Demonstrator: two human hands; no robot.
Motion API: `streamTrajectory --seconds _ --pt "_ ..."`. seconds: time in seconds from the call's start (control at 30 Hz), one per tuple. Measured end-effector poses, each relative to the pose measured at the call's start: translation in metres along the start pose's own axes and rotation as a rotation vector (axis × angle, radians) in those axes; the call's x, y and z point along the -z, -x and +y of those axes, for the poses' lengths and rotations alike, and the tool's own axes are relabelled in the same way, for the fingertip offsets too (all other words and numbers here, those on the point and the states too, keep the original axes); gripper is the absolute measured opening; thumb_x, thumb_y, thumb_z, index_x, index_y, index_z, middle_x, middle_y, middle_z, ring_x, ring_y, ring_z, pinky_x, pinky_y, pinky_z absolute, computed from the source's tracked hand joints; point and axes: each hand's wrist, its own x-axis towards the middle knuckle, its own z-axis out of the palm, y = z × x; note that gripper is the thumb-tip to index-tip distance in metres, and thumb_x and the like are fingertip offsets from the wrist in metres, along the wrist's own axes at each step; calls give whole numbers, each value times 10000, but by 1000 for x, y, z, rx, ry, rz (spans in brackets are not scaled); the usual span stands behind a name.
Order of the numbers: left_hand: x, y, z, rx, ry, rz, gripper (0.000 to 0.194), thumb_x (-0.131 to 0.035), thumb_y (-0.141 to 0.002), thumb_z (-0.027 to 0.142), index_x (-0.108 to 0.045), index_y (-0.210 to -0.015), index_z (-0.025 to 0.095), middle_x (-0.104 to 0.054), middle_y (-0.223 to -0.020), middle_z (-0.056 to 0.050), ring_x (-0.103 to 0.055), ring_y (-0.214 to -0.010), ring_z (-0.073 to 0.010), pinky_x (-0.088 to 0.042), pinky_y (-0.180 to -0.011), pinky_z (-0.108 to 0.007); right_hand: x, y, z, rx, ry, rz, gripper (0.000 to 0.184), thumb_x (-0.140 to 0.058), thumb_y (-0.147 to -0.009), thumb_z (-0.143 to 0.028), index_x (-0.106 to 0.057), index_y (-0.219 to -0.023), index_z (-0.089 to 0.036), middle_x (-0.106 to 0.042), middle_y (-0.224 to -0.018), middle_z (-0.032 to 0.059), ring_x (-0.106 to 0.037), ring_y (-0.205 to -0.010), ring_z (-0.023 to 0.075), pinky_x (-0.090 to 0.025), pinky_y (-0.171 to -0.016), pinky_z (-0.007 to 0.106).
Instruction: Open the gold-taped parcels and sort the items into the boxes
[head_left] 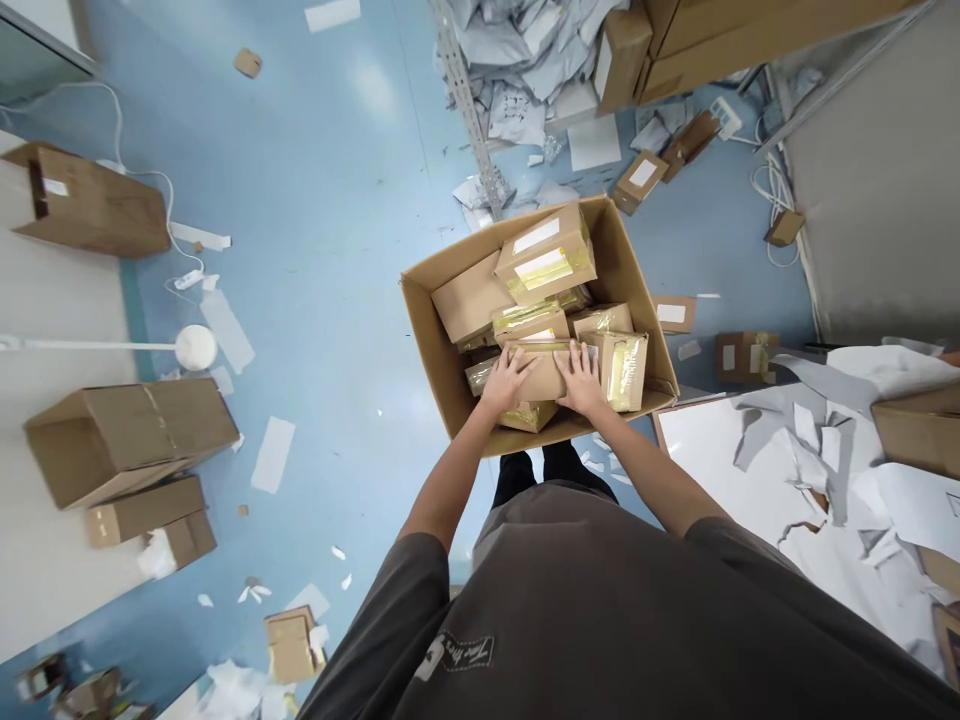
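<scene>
A large open carton (442, 370) in front of my legs holds several small taped cardboard boxes. Near its front wall, my left hand (508, 383) and my right hand (582, 381) grip a small cardboard box (546, 376) from its two sides, fingers over its top. To the right of my right hand, a box wrapped in yellowish tape (624, 372) stands against the carton's wall. A larger box with two white labels (546, 254) lies on top of others at the far side. The undersides of the lower boxes are hidden.
A metal rack post (465, 85) rises beyond the carton, beside heaped grey packaging (517, 60). White sheets and torn paper (832, 430) cover the right side. Empty cartons (142, 430) lie at left near a round white stand base (196, 348). Paper scraps litter the blue floor (322, 250).
</scene>
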Motion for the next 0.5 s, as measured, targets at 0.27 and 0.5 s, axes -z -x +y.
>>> streamTrajectory --seconds 0.27,0.5 --pt "20 73 -28 4 120 70 1249 -925 -595 510 -355 -1661 196 -272 -1707 -200 -138 -1605 -472 -129 -1305 -620 30 -6 -49 144 -107 8 1396 -947 -599 -331 -130 -1730 -322 152 -1784 102 98 -1619 472 -87 -1263 700" --pt "60 117 -12 -100 143 189 1218 -939 -578 470 -395 -1645 244 -156 -1753 -171 -147 -1604 -486 -191 -1294 -621 91 49 -95 121 -72 151 1351 -954 -581 -232 -227 -1714 -340 214 -1770 98 -35 -1600 526 -271 -1228 660"
